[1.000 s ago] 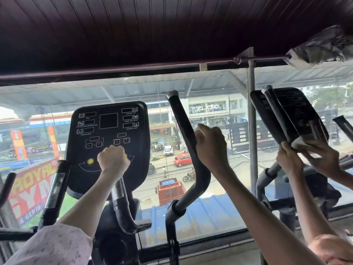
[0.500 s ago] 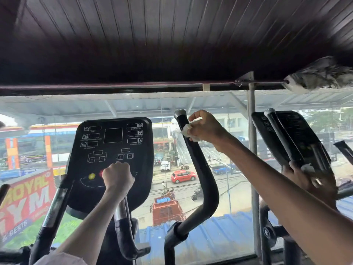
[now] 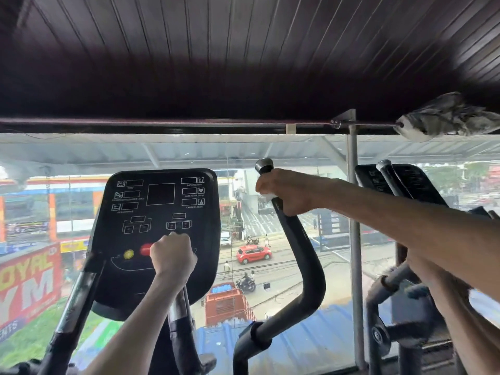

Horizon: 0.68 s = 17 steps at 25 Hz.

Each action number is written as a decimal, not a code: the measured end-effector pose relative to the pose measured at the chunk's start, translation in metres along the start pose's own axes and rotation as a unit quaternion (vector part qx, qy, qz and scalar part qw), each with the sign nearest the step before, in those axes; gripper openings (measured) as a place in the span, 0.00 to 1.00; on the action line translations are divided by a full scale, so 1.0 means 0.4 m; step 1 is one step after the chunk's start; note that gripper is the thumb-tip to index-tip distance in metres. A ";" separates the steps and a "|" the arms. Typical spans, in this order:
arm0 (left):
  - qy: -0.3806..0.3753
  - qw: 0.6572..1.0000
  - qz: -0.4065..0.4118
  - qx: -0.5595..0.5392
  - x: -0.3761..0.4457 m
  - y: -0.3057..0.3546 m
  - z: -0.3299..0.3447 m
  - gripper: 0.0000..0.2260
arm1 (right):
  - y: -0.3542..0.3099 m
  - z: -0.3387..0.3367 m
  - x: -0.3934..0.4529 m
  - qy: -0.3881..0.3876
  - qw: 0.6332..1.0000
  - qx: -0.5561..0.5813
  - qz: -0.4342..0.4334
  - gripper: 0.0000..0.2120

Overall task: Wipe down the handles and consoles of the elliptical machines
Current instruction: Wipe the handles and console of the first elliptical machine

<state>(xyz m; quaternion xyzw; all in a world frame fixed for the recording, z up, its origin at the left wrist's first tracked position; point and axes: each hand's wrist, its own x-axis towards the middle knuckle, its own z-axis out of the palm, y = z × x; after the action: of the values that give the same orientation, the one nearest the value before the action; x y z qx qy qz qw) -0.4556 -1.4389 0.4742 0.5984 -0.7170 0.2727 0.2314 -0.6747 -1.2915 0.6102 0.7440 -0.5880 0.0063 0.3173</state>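
Wiping the right moving handle, near its top

Our right hand grips the right handle at 1 o'clock, fingers curled round a white wipe (barely visible); we should draw it down the bend, keeping full wrap-around contact. Our left hand is fisted round the inner grip below the console at 11 o'clock. Another person's arm at 4 o'clock crowds the neighbouring machine.
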 end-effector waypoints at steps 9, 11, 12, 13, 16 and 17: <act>-0.004 1.000 0.007 -0.003 0.001 0.000 -0.003 0.07 | -0.001 -0.032 0.002 -0.081 0.908 -0.385 -0.145 0.12; 0.000 1.000 0.009 -0.005 -0.001 -0.003 -0.003 0.07 | -0.010 -0.015 -0.020 -0.089 0.910 -0.379 -0.142 0.11; 0.004 1.000 0.010 -0.004 -0.001 -0.003 -0.003 0.07 | -0.011 -0.008 -0.040 -0.065 0.916 -0.362 -0.157 0.09; 0.006 1.000 0.012 -0.004 -0.001 -0.003 -0.002 0.07 | -0.002 0.004 -0.061 -0.036 0.927 -0.333 -0.170 0.08; 0.005 1.000 0.013 -0.009 0.003 -0.005 0.000 0.08 | 0.033 0.043 -0.110 0.018 0.915 -0.336 -0.221 0.12; 0.006 1.000 0.012 -0.012 0.003 -0.005 0.002 0.08 | 0.045 0.044 -0.109 0.025 0.909 -0.342 -0.237 0.16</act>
<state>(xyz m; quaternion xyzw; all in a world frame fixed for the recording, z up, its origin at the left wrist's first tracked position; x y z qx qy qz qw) -0.4540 -1.4407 0.4747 0.5855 -0.7259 0.2704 0.2390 -0.7105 -1.2641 0.5879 0.7072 -0.3519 -0.2518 0.5591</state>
